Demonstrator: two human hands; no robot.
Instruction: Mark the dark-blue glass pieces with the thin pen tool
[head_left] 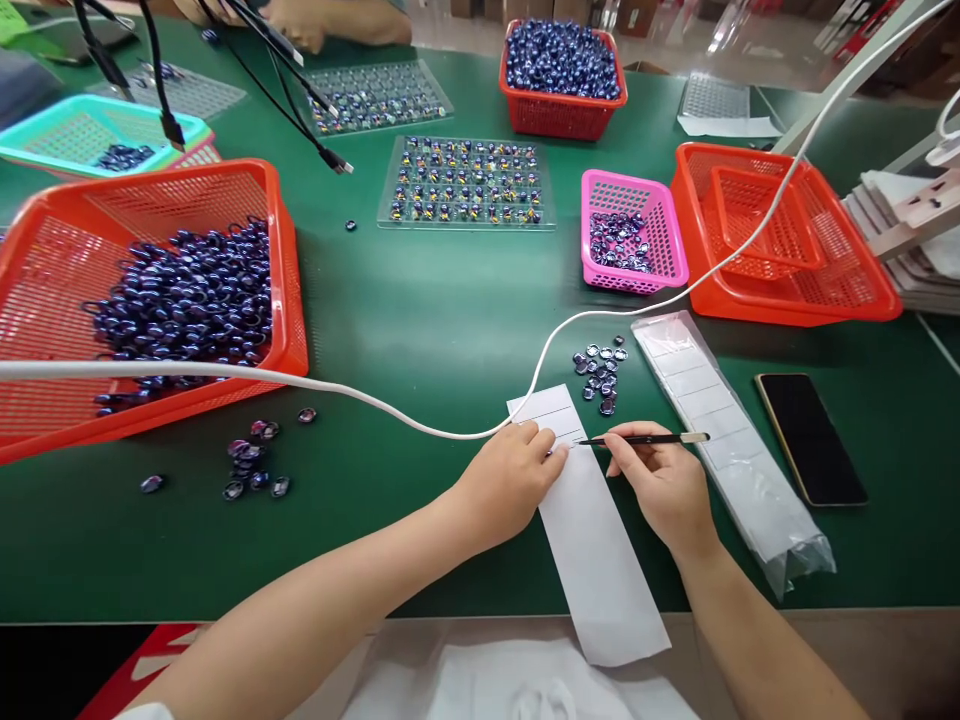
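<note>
A long white paper strip (600,570) with a few dark lines near its top lies on the green table and hangs over the front edge. My left hand (510,475) rests on its upper part, fingers bent and pressed together; whatever they may hold is too small to make out. In my right hand (660,480) a thin black tool (652,438) is pinched, its pale end pointing right and its dark tip touching the strip beside my left fingertips. Small dark shiny pieces (600,375) lie just beyond my right hand.
Left stands a red basket (289,300) of dark looped pieces. Behind are filled clear trays, a pink basket (634,280) and red baskets. A white cable (382,405) crosses above the table. Right lie a bagged strip bundle (720,420) and a phone (810,440). Another person's hands show at the back.
</note>
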